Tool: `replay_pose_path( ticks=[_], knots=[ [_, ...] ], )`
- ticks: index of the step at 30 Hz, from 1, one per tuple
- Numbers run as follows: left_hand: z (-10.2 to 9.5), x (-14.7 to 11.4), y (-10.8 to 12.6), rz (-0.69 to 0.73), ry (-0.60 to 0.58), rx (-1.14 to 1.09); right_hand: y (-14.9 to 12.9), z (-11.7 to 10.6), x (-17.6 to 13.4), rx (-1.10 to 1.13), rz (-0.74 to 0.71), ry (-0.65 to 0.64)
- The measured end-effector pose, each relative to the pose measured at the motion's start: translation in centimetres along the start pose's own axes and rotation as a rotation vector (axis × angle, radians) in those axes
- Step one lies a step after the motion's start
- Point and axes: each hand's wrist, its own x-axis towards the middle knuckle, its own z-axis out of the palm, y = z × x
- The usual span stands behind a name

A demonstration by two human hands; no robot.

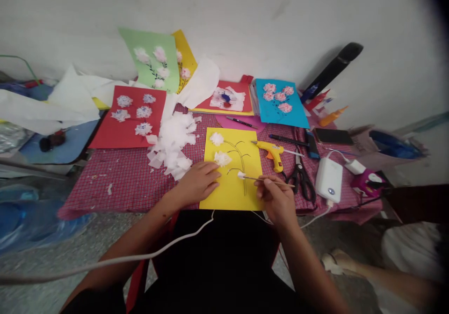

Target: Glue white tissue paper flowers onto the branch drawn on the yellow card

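Observation:
A yellow sheet of card lies before me with a drawn, branching stem on it. Two crumpled white paper flowers sit at its upper left. My left hand rests flat across the card's left edge, fingers stretched out and holding nothing. My right hand, at the lower right of the card, pinches a thin wooden stick. At the stick's left tip is a small white piece of paper, over the drawn stem. Whether it touches the card I cannot tell.
Cut white tissue pieces are heaped left of the card. To the right lie a yellow glue gun, black scissors and a white power bank. Finished flower cards, red and blue, stand behind. A white cable crosses my lap.

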Motion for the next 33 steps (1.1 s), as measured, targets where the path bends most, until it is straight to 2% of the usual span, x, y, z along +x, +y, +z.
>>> replay_pose_path(
  ticks=[5,8,10,13,16,19,21,23,25,26,28,30,31,33],
  knots=[
    [0.2,-0.7,0.1,-0.004,0.08,-0.076,0.1,0.7,0.7,-0.018,-0.011,-0.021],
    [-0.1,-1.3,1.4,-0.088,0.152,-0.255,0.3,1.3,0.3,-0.108,-0.088,-0.06],
    [-0.3,-1.6,2.7,-0.207,0.182,-0.467,0.4,1.9,-0.3,-0.274,-0.236,-0.114],
    [-0.3,-1.7,4.5,-0.469,0.151,-0.906,0.6,3.2,-1.2,-0.598,-0.59,-0.279],
    [0.3,-1.3,5.5,-0.669,0.224,-1.37,1.3,4.7,-1.3,-0.751,-0.879,-0.456],
    [0.8,-0.9,5.7,-0.819,0.329,-1.684,2.5,6.2,-1.2,-0.828,-1.012,-0.55],
    [0.8,-0.8,5.6,-0.908,0.375,-1.76,3.0,6.7,-1.2,-0.895,-1.038,-0.601],
    [0.5,-0.8,5.3,-0.955,0.393,-1.745,2.9,6.1,-1.0,-0.962,-1.029,-0.636],
    [0.1,-1.0,4.8,-0.962,0.368,-1.682,1.9,4.3,-0.1,-1.032,-1.007,-0.567],
    [-0.2,-1.1,4.5,-0.955,0.348,-1.634,1.1,3.0,0.7,-1.068,-1.001,-0.445],
    [-0.9,-1.4,3.6,-0.928,0.315,-1.494,-0.8,0.1,3.0,-1.2,-0.888,-0.136],
    [-1.6,-1.6,2.6,-0.877,0.302,-1.288,-2.6,-2.7,5.6,-1.399,-0.683,0.134],
    [-1.9,-1.6,2.1,-0.845,0.296,-1.17,-3.3,-3.7,6.8,-1.507,-0.567,0.186],
    [-2.4,-1.5,1.5,-0.797,0.271,-1.0,-4.0,-4.9,8.7,-1.651,-0.347,0.18]
  ],
)
